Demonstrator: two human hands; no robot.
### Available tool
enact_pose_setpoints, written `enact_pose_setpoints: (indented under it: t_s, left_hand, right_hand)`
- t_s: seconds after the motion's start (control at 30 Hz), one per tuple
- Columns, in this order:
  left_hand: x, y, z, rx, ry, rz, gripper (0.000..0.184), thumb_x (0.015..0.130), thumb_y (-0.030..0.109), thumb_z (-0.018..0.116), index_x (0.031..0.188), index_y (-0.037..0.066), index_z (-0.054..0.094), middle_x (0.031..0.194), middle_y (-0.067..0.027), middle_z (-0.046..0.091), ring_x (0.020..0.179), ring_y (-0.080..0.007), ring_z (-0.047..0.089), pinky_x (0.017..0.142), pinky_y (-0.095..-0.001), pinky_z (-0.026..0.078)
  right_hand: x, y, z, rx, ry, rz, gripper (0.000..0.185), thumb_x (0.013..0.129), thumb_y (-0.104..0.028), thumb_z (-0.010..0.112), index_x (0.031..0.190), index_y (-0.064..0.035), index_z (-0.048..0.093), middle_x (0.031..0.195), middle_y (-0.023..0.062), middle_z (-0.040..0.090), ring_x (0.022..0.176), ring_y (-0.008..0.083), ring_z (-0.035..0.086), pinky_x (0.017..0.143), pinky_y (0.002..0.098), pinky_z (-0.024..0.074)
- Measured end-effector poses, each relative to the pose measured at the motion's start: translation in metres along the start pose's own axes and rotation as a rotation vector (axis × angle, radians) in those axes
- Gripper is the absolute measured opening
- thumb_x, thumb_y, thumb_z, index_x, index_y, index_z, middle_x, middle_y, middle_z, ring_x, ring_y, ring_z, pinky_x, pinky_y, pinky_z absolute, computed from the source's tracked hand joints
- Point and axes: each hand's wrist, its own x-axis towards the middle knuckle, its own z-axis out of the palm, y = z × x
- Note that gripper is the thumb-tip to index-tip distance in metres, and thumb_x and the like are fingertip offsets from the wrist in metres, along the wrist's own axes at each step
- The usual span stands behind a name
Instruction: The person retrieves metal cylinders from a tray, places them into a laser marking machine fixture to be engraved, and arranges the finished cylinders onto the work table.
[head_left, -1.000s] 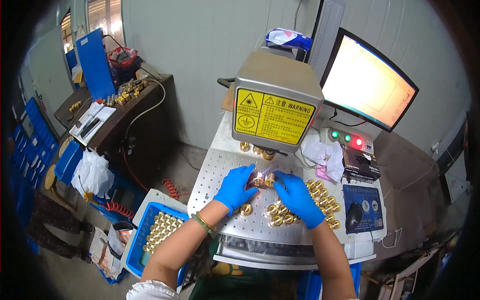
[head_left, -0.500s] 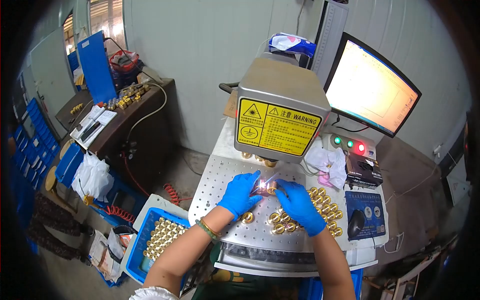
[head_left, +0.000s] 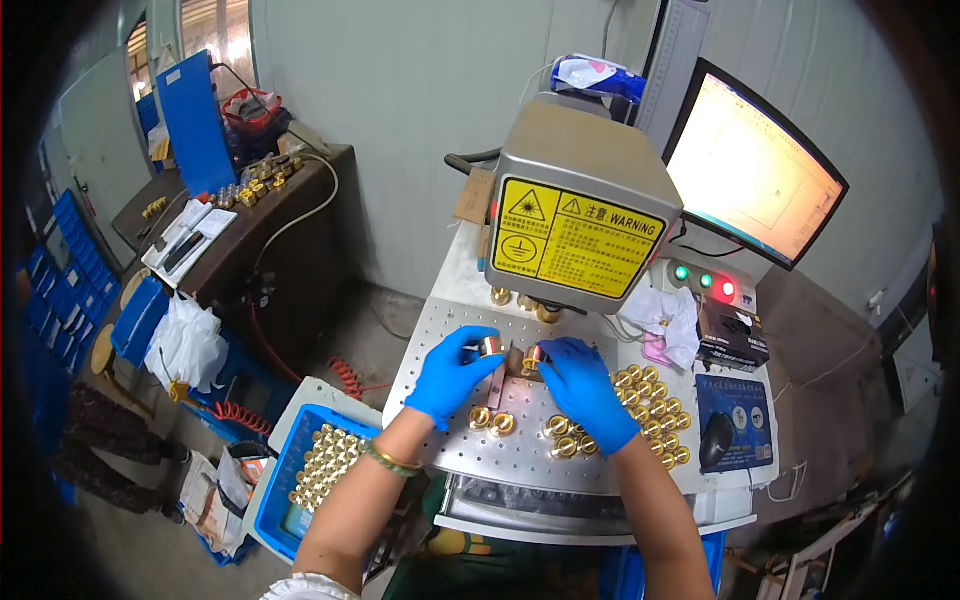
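Note:
My left hand [head_left: 455, 378], in a blue glove, pinches a round brass fitting [head_left: 490, 347] at the left of a small metal fixture [head_left: 514, 364] on the perforated metal plate [head_left: 430, 340]. Opposite it, my gloved right hand [head_left: 588, 392] has its fingers closed around a second brass fitting [head_left: 533, 357], close to the fixture's right side; the fingers partly cover this piece. Two loose fittings [head_left: 502, 424] rest on the plate below my hands. Several more brass fittings [head_left: 652, 412] stand in rows beside and behind my right hand.
Above my hands hangs the laser marking head [head_left: 585, 200] with a yellow warning label. A blue tray [head_left: 262, 505] of brass fittings sits at lower left. To the right are a monitor [head_left: 760, 165], a mouse [head_left: 716, 440] and a control box with lights [head_left: 710, 283].
The bright light at the fixture has gone out. My left hand has drawn slightly left and up, now with a fitting in its fingers. Two fittings, instead of one, show below my hands.

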Motion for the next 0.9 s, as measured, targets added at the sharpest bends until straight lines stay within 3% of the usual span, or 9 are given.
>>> enact_pose_setpoints:
  t_s: [0.03, 0.13, 0.27, 0.43, 0.5, 0.67, 0.7, 0.8, 0.9]
  left_hand:
    - [-0.007, -0.007, -0.008, -0.108, -0.02, 0.032, 0.031, 0.083, 0.016, 0.071, 0.111, 0.008, 0.062, 0.093, -0.0029, 0.063, 0.08, -0.0079, 0.058, 0.073, -0.0241, 0.05]
    - [-0.035, -0.016, -0.026, -0.213, -0.013, -0.07, 0.032, 0.083, 0.014, 0.071, 0.113, 0.008, 0.061, 0.093, -0.0029, 0.063, 0.083, -0.0082, 0.058, 0.075, -0.0242, 0.049]
    - [-0.069, -0.036, -0.032, 0.025, -0.025, 0.076, 0.031, 0.083, 0.011, 0.069, 0.112, 0.006, 0.059, 0.104, -0.0048, 0.062, 0.092, -0.0116, 0.059, 0.083, -0.0263, 0.049]
    - [-0.096, -0.037, -0.019, 0.329, 0.028, 0.307, 0.041, 0.079, 0.014, 0.069, 0.119, 0.007, 0.059, 0.11, -0.013, 0.062, 0.093, -0.0264, 0.062, 0.085, -0.0345, 0.049]
    - [-0.097, -0.031, -0.018, 0.435, -0.018, 0.285, 0.043, 0.079, 0.016, 0.07, 0.119, 0.006, 0.059, 0.106, -0.0164, 0.064, 0.091, -0.032, 0.061, 0.082, -0.0385, 0.049]
    - [-0.1, -0.027, -0.015, 0.385, 0.014, 0.235, 0.045, 0.079, 0.019, 0.073, 0.119, 0.003, 0.059, 0.106, -0.0159, 0.062, 0.098, -0.0307, 0.058, 0.089, -0.0379, 0.046]
    - [-0.101, -0.026, -0.013, 0.463, 0.094, 0.353, 0.044, 0.079, 0.017, 0.072, 0.119, 0.004, 0.059, 0.108, -0.0155, 0.062, 0.1, -0.0307, 0.058, 0.089, -0.0379, 0.046]
    - [-0.105, -0.014, -0.011, 0.522, 0.199, 0.499, 0.04, 0.079, 0.011, 0.07, 0.117, 0.004, 0.06, 0.112, -0.0148, 0.06, 0.104, -0.0308, 0.056, 0.09, -0.0377, 0.046]
    - [-0.114, 0.008, -0.005, 0.462, 0.162, 0.524, 0.034, 0.081, 0.007, 0.066, 0.115, 0.005, 0.061, 0.112, -0.0141, 0.059, 0.104, -0.0307, 0.054, 0.091, -0.0378, 0.045]
  right_hand:
    - [0.002, -0.001, 0.003, -0.04, -0.095, 0.045, 0.021, 0.087, -0.018, 0.057, 0.102, -0.0044, 0.06, 0.089, 0.0178, 0.062, 0.085, 0.0367, 0.06, 0.075, 0.0461, 0.0473]
    - [0.004, -0.005, 0.008, -0.119, -0.239, 0.111, 0.025, 0.088, -0.019, 0.056, 0.108, -0.0042, 0.059, 0.098, 0.0185, 0.062, 0.09, 0.0373, 0.059, 0.081, 0.0458, 0.0468]
    - [0.004, -0.004, 0.007, -0.064, -0.326, 0.178, 0.032, 0.089, -0.022, 0.054, 0.115, -0.0029, 0.056, 0.1, 0.0204, 0.062, 0.093, 0.0381, 0.059, 0.083, 0.0475, 0.0463]
    - [-0.009, -0.049, -0.029, 0.212, -0.124, 0.154, 0.057, 0.085, -0.018, 0.065, 0.135, -0.0024, 0.044, 0.128, 0.0218, 0.052, 0.117, 0.0369, 0.05, 0.101, 0.0409, 0.0391]
    - [-0.024, -0.062, -0.026, 0.287, -0.075, 0.158, 0.056, 0.085, -0.015, 0.065, 0.135, -0.0027, 0.045, 0.129, 0.0213, 0.052, 0.118, 0.0366, 0.05, 0.101, 0.0405, 0.0389]
    - [-0.043, -0.077, -0.024, 0.274, -0.027, 0.033, 0.047, 0.084, -0.007, 0.065, 0.128, -0.0024, 0.051, 0.123, 0.0171, 0.057, 0.115, 0.0302, 0.053, 0.099, 0.0384, 0.0408]
    - [-0.044, -0.079, -0.025, 0.273, -0.025, 0.033, 0.047, 0.084, -0.007, 0.065, 0.128, -0.0024, 0.051, 0.123, 0.0171, 0.057, 0.115, 0.0302, 0.053, 0.099, 0.0384, 0.0408]
    - [-0.045, -0.087, -0.036, 0.33, 0.069, 0.114, 0.026, 0.085, -0.009, 0.063, 0.109, -0.0005, 0.062, 0.107, 0.0179, 0.064, 0.099, 0.0315, 0.061, 0.087, 0.0385, 0.0468]
    - [-0.052, -0.101, -0.067, 0.739, -0.132, 0.392, 0.011, 0.086, -0.006, 0.059, 0.089, -0.0001, 0.067, 0.086, 0.0135, 0.067, 0.08, 0.0259, 0.065, 0.074, 0.0338, 0.0496]
